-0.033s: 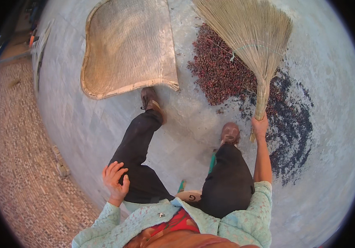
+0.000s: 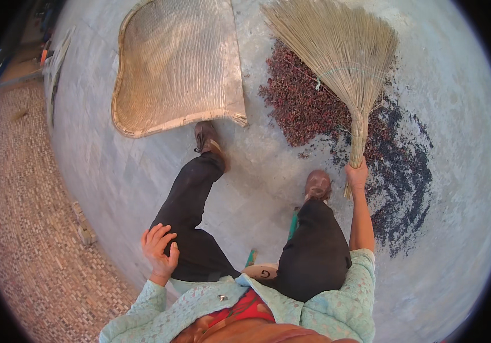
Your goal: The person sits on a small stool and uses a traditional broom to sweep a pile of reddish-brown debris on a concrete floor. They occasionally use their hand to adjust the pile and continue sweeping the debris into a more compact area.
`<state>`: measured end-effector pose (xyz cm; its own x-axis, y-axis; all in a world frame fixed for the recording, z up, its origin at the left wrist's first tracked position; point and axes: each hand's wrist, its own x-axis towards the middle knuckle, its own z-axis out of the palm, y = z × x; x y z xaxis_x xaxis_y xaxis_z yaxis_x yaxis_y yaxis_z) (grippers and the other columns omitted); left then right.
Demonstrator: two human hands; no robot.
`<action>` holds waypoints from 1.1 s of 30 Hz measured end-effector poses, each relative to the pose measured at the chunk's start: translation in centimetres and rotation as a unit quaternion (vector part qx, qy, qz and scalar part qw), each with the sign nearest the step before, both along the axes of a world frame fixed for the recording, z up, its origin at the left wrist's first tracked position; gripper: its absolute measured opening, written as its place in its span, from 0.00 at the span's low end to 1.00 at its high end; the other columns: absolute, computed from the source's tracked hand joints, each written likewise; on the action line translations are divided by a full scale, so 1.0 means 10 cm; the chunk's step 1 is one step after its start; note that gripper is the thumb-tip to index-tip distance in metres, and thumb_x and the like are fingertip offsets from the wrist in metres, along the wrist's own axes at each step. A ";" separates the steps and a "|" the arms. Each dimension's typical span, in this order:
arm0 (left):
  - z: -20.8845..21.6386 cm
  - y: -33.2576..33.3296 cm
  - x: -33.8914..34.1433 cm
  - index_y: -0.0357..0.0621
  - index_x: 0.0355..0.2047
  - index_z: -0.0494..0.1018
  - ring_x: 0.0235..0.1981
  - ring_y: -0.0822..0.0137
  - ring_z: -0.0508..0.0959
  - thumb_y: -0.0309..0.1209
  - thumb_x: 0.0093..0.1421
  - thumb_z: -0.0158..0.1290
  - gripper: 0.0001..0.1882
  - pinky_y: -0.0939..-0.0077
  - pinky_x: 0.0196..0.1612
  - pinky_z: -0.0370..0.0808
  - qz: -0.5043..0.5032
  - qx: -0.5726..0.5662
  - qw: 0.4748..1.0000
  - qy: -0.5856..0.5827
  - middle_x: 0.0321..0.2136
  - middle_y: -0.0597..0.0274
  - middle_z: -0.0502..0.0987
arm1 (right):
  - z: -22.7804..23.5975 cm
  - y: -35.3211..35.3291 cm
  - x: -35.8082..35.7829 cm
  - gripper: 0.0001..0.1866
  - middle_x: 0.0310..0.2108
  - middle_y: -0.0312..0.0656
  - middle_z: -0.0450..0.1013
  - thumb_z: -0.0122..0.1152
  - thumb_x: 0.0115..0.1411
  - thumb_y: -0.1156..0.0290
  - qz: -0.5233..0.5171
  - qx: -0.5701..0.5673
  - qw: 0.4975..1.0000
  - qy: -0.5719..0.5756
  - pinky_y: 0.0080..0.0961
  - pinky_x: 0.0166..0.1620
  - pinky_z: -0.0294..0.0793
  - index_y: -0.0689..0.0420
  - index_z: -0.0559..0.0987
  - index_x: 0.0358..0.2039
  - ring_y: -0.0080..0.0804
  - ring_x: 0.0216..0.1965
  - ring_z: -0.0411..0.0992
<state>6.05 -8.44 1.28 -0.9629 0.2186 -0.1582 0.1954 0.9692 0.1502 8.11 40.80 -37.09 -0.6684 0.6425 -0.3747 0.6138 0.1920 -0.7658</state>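
Note:
My right hand [image 2: 357,174] is wrapped round the bound handle of a straw broom [image 2: 345,54]. The broom's wide fan of bristles points away from me and covers part of a heap of dark red, dried-looking bits [image 2: 297,106]; I cannot tell exactly what they are. Small black grains [image 2: 402,183] lie scattered in curved streaks to the right of the handle. My left hand [image 2: 160,250] rests by my left knee with its fingers spread, holding nothing. A woven scoop-shaped winnowing basket [image 2: 179,63] with a bound rim lies on the floor at the far left.
I sit on a low seat [image 2: 262,271] with green legs, feet apart on smooth grey concrete [image 2: 257,194]. My left shoe [image 2: 210,143] is against the basket's near edge; my right shoe [image 2: 318,186] is near the heap. Patterned brick paving [image 2: 45,228] runs along the left.
The broom has shifted slightly to the left, with my right hand moving along with it. My left hand, the basket and the heap look the same.

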 end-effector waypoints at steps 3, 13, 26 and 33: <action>0.02 -0.03 0.03 0.45 0.30 0.79 0.51 0.56 0.74 0.32 0.49 0.52 0.10 0.55 0.59 0.59 -0.001 -0.002 1.000 -0.002 0.41 0.60 0.79 | 0.02 -0.13 -0.01 0.22 0.25 0.43 0.75 0.63 0.41 0.67 0.029 -0.001 0.997 -0.073 0.32 0.34 0.74 0.57 0.73 0.40 0.39 0.25 0.75; 0.01 0.01 0.01 0.45 0.29 0.79 0.49 0.56 0.75 0.32 0.48 0.52 0.10 0.54 0.59 0.60 0.003 0.004 1.000 0.003 0.40 0.60 0.80 | 0.19 -0.49 -0.06 0.23 0.30 0.53 0.77 0.61 0.43 0.63 0.113 0.039 0.986 -0.119 0.45 0.38 0.73 0.50 0.73 0.42 0.57 0.34 0.75; 0.01 -0.05 0.05 0.45 0.29 0.79 0.50 0.56 0.74 0.32 0.49 0.52 0.10 0.55 0.59 0.59 -0.003 -0.003 1.000 0.005 0.40 0.60 0.80 | 0.26 -0.49 -0.06 0.24 0.31 0.55 0.76 0.62 0.42 0.63 0.144 0.042 0.980 -0.129 0.46 0.37 0.73 0.53 0.71 0.42 0.58 0.35 0.74; 0.01 -0.01 0.01 0.45 0.30 0.79 0.50 0.56 0.74 0.32 0.48 0.52 0.10 0.55 0.59 0.59 0.002 -0.003 1.000 0.001 0.41 0.60 0.80 | 0.26 -0.38 -0.26 0.24 0.30 0.54 0.76 0.63 0.40 0.64 0.070 0.030 0.997 -0.009 0.44 0.37 0.73 0.53 0.72 0.42 0.57 0.34 0.75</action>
